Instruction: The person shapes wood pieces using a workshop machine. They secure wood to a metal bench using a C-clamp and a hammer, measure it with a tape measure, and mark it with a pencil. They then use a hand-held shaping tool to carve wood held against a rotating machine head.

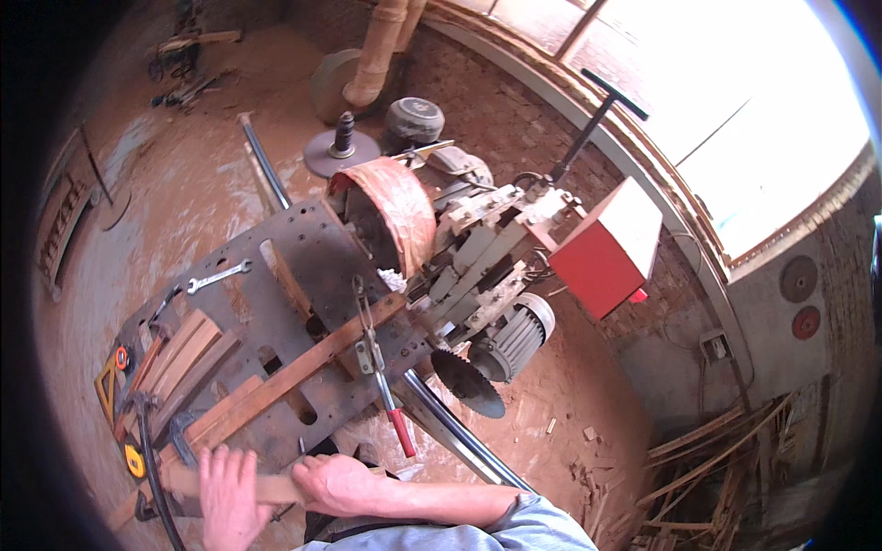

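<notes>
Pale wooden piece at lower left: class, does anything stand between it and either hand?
Nothing visible does: the left hand lies across the pale wooden piece, and the right hand holds its right end.

A slotted dark metal table carries a silver wrench near its far edge, several short wooden strips side by side toward its left end, and a long wooden bar running diagonally, crossed by a red-handled clamp.
</notes>
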Action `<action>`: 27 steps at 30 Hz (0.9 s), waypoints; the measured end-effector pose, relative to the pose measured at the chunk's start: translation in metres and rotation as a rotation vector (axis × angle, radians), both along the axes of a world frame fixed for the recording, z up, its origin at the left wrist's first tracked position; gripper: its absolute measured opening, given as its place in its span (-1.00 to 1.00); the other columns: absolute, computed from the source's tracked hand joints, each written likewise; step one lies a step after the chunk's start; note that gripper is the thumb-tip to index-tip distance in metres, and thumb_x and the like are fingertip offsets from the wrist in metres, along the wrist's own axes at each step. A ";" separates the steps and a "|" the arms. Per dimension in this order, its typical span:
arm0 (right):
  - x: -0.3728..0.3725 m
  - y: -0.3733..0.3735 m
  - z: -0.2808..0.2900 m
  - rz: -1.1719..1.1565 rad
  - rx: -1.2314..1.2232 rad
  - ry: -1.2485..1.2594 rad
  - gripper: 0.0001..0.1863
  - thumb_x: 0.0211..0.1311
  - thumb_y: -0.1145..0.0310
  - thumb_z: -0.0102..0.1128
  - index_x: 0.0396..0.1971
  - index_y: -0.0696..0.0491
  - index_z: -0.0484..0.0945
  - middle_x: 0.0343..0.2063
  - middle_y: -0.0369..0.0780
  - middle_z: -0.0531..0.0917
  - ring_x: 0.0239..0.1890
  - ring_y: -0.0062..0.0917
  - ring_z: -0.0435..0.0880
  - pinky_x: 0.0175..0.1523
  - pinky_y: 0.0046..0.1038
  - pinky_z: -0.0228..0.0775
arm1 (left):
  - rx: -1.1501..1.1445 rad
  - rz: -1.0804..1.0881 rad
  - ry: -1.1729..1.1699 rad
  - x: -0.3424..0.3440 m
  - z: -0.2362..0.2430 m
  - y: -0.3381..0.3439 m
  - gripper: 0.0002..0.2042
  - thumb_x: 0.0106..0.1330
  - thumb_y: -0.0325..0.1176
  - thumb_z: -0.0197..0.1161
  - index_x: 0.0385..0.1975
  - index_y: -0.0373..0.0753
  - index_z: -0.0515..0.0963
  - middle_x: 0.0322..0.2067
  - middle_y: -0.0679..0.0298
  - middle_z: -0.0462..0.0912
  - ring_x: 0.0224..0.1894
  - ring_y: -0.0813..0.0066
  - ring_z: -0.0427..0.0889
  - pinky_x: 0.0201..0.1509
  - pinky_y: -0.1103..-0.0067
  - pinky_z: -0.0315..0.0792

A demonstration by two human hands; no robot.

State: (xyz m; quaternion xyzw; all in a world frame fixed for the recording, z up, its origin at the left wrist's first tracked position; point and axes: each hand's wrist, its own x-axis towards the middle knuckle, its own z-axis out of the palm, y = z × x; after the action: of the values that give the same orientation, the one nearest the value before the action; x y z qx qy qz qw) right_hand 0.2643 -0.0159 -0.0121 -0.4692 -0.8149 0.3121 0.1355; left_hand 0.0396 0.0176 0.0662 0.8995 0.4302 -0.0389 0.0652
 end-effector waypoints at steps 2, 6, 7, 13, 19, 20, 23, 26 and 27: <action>0.009 0.004 0.028 0.087 0.001 -0.106 -0.51 -0.01 0.23 0.47 -0.18 0.17 0.44 -0.29 -0.04 0.61 -0.18 -0.13 0.68 -0.12 -0.19 0.58 | -0.271 0.068 -0.019 0.004 -0.009 0.003 -0.27 -0.23 -0.14 0.61 0.02 -0.28 0.52 -0.09 0.04 0.63 0.10 0.03 0.55 0.27 0.12 0.33; 0.082 0.045 0.118 -0.022 0.113 -0.138 -0.36 0.02 0.19 0.47 0.07 0.15 0.45 -0.18 -0.08 0.61 -0.07 -0.17 0.62 -0.01 -0.17 0.55 | -0.237 0.092 -0.212 0.009 -0.036 0.009 -0.38 -0.29 -0.15 0.65 -0.14 -0.20 0.58 -0.26 0.11 0.70 -0.11 0.10 0.66 0.00 0.25 0.45; 0.121 0.066 0.152 -0.076 0.267 -0.175 -0.36 0.06 0.19 0.45 0.13 0.09 0.44 -0.15 -0.08 0.61 -0.06 -0.15 0.63 0.04 -0.13 0.53 | -0.248 0.122 -0.257 0.006 -0.043 0.011 -0.38 -0.27 -0.16 0.64 -0.14 -0.24 0.57 -0.24 0.04 0.69 -0.09 0.01 0.65 0.05 0.22 0.43; 0.302 0.205 0.360 -0.797 1.004 -0.914 -0.43 0.25 0.21 0.39 0.16 0.20 0.46 0.08 0.05 0.56 0.15 -0.20 0.54 0.28 -0.19 0.45 | -0.315 0.160 -0.235 -0.008 -0.031 0.026 -0.48 0.09 -0.10 0.47 0.01 -0.20 0.51 -0.17 -0.02 0.65 -0.07 -0.14 0.62 -0.01 0.09 0.49; 0.401 0.274 0.417 -1.284 0.495 -0.974 -0.54 0.38 0.07 0.24 0.03 0.15 0.62 -0.04 -0.04 0.72 0.09 -0.25 0.69 0.24 -0.19 0.48 | -0.460 0.369 -0.118 -0.018 -0.037 0.028 -0.40 0.12 -0.01 0.48 0.07 -0.22 0.47 -0.15 -0.08 0.67 -0.06 -0.16 0.64 -0.01 0.08 0.51; 0.413 0.288 0.414 -1.272 0.476 -1.017 -0.55 0.38 0.05 0.23 0.02 0.13 0.64 -0.04 -0.06 0.73 0.07 -0.26 0.70 0.21 -0.20 0.50 | -0.507 0.418 -0.088 -0.019 -0.037 0.030 -0.39 0.12 -0.01 0.49 0.08 -0.22 0.47 -0.15 -0.08 0.67 -0.06 -0.16 0.64 -0.01 0.09 0.51; 0.451 0.313 0.409 -1.257 0.430 -1.123 -0.54 0.38 -0.02 0.21 0.02 0.03 0.70 -0.01 -0.13 0.74 0.08 -0.27 0.71 0.14 -0.22 0.55 | -0.634 0.507 -0.071 -0.035 -0.058 0.030 -0.36 0.08 0.01 0.51 0.08 -0.23 0.47 -0.13 -0.09 0.67 -0.03 -0.16 0.65 0.00 0.11 0.53; 0.456 0.323 0.402 -1.299 0.362 -1.082 -0.54 0.36 -0.05 0.22 0.00 0.01 0.71 -0.01 -0.13 0.74 0.09 -0.28 0.70 0.13 -0.22 0.55 | -0.660 0.510 -0.069 -0.035 -0.053 0.033 -0.36 0.08 0.02 0.51 0.07 -0.23 0.48 -0.13 -0.10 0.66 -0.04 -0.15 0.66 0.00 0.12 0.53; 0.461 0.326 0.400 -1.323 0.383 -1.064 -0.53 0.37 -0.07 0.22 -0.03 0.02 0.72 -0.01 -0.12 0.74 0.09 -0.27 0.70 0.13 -0.22 0.56 | -0.669 0.507 -0.059 -0.035 -0.055 0.035 -0.36 0.08 0.01 0.51 0.07 -0.23 0.48 -0.13 -0.11 0.66 -0.03 -0.15 0.65 0.01 0.12 0.53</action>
State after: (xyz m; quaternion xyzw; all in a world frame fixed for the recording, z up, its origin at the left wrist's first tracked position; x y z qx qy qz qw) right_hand 0.7254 0.3096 0.3878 -0.8992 -0.3684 -0.2338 -0.0330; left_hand 0.0045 0.0523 0.0115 0.6954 0.5994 -0.1332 0.3734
